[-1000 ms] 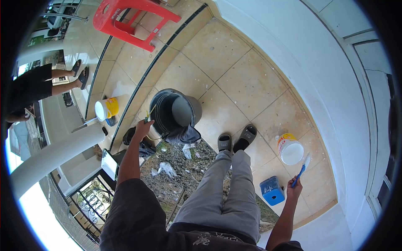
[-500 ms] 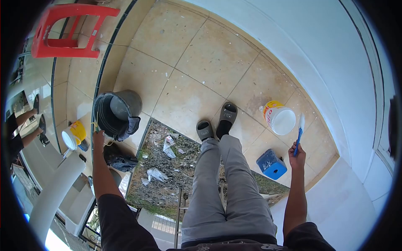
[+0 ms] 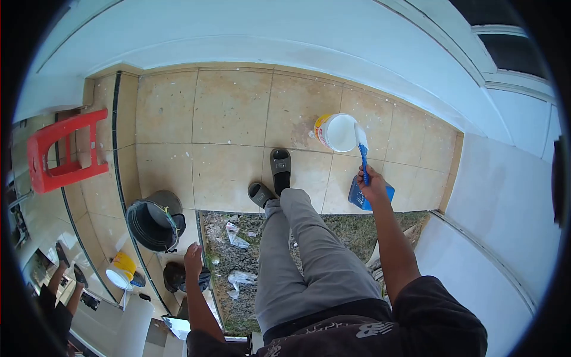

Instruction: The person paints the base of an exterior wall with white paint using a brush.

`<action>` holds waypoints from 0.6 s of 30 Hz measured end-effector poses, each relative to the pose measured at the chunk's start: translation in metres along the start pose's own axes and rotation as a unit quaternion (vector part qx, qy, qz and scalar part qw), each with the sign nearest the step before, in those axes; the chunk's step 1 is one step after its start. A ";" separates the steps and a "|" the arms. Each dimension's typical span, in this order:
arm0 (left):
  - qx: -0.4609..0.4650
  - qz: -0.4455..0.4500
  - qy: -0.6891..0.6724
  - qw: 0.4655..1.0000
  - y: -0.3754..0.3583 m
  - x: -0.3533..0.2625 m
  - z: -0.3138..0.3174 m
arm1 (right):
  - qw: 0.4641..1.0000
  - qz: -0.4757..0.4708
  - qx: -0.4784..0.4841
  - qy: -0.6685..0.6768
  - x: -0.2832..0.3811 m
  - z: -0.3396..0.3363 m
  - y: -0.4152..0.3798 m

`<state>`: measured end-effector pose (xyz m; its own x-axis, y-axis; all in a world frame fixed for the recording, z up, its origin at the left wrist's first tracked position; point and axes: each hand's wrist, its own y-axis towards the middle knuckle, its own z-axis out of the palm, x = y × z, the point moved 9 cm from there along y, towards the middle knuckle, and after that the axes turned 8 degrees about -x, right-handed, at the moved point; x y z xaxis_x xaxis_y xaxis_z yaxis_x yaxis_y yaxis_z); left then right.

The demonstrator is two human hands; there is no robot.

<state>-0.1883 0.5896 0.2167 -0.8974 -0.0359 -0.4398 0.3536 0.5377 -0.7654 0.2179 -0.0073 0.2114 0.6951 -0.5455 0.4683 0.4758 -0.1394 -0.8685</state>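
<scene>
My right hand [image 3: 372, 183] is closed around the blue handle of a brush [image 3: 363, 156]. The brush's white-coated head is at the right rim of a white and yellow paint bucket [image 3: 341, 132], which has white inside. Beneath my right hand, a blue container [image 3: 359, 197] is partly covered. My left hand [image 3: 193, 260] hangs empty with loosely bent fingers, to the right of a black bucket [image 3: 156, 221] and apart from it.
A red stool [image 3: 66, 150] stands at the left by the dark-edged step. Another yellow and white bucket [image 3: 121, 271] and a black bag [image 3: 174, 276] are at lower left. A white wall [image 3: 250, 35] borders the tiles. My sandalled feet stand near a gravel patch with plastic scraps.
My left hand has let go at the black bucket and now hangs apart from it. My right hand has brought the brush to the paint bucket's rim. The view has turned.
</scene>
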 end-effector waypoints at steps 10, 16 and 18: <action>0.066 -0.050 0.036 0.996 -0.149 0.058 0.079 | 1.000 0.006 -0.013 0.002 0.017 -0.031 -0.027; 0.003 -0.099 0.060 0.993 -0.211 0.086 0.115 | 0.999 0.006 0.024 -0.041 0.031 -0.027 -0.012; 0.008 -0.119 0.079 0.990 -0.255 0.057 0.140 | 0.998 0.014 0.025 -0.049 0.037 -0.028 -0.008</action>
<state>-0.2923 0.3326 0.3211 -0.9856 -0.0267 -0.1670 0.1295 0.5168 -0.8463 0.2245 -0.0497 0.2314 0.7571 -0.4647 0.4592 0.4795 -0.0820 -0.8737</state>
